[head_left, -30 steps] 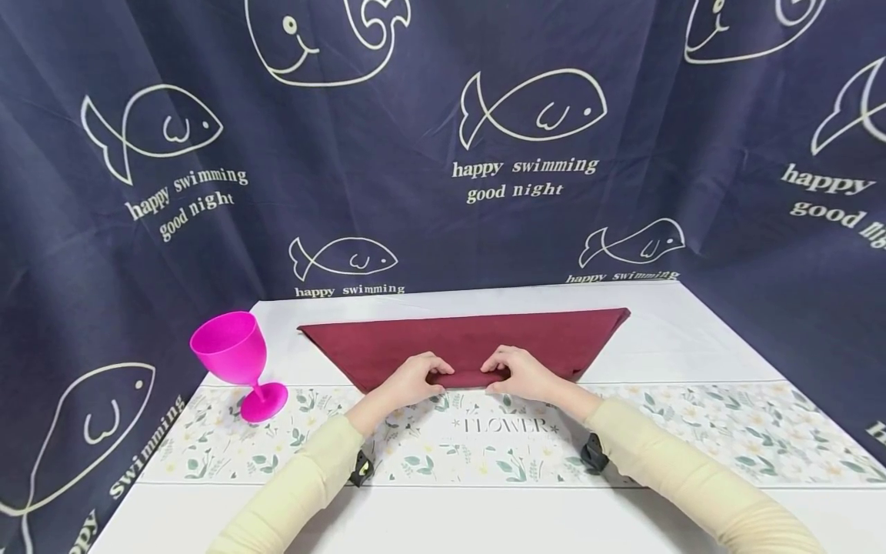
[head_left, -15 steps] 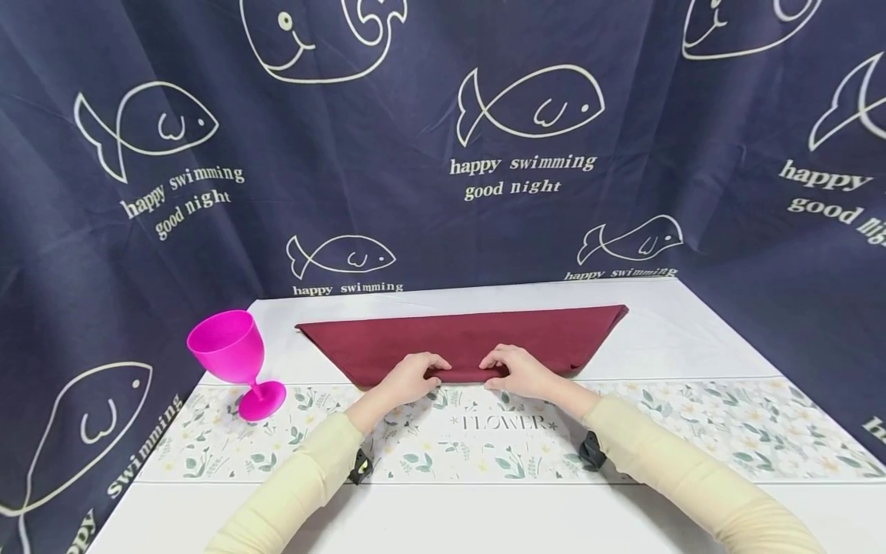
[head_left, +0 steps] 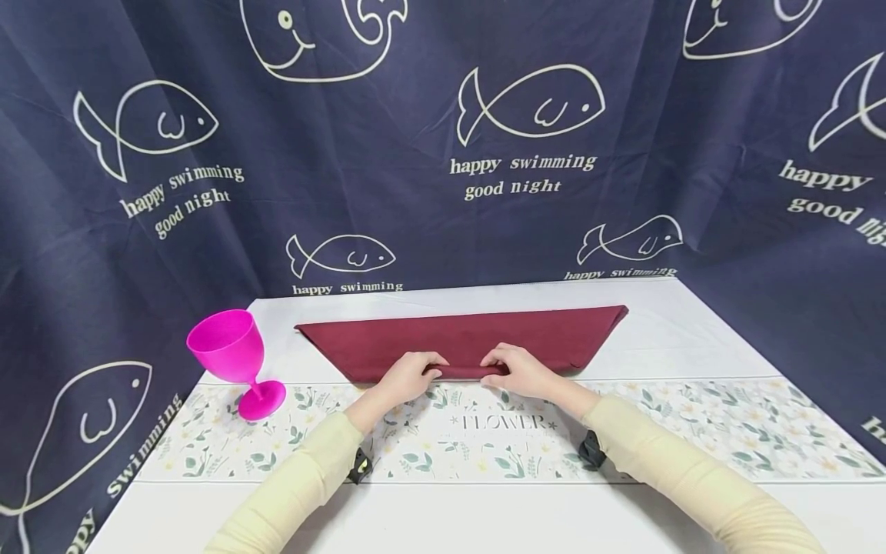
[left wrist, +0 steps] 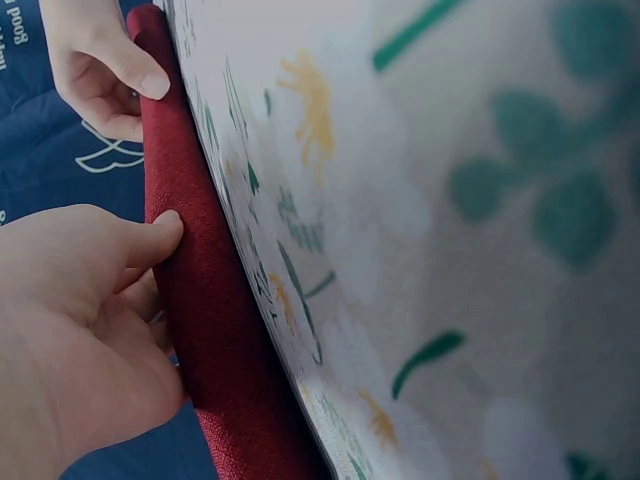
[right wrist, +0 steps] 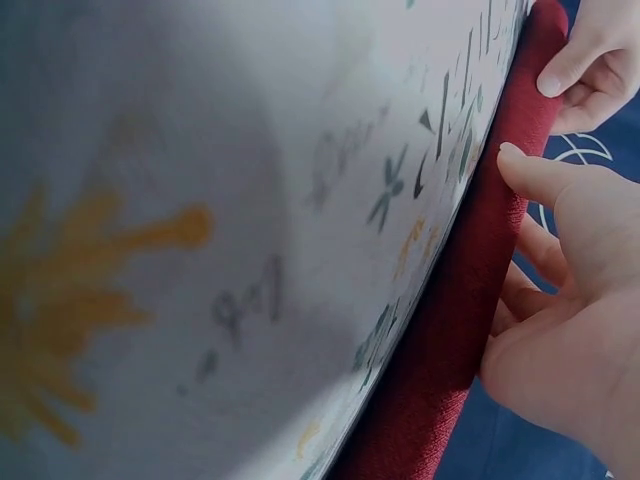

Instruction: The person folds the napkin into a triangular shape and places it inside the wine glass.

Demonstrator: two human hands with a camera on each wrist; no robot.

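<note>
A dark red cloth napkin (head_left: 457, 338) lies folded into a wide shape with slanted ends, its long side toward the back of the table. Its near edge forms a thick roll (left wrist: 195, 260). My left hand (head_left: 407, 375) grips this roll left of the middle, thumb on the near side and fingers curled over the far side. A short way to the right, my right hand (head_left: 522, 373) holds the same roll in a mirrored grip. In the right wrist view the thumb (right wrist: 530, 172) presses against the red fabric; some fingertips are hidden behind it.
A bright pink goblet (head_left: 231, 346) stands upright at the left of the table. A floral runner (head_left: 484, 454) with the word FLOWER crosses the white table (head_left: 429, 515). Behind hangs a dark blue curtain (head_left: 415, 192) with fish drawings.
The napkin's near edge has been rolled slightly farther away from me, so its flat part is a little narrower. Both hands have kept their grip, and the goblet stays in place.
</note>
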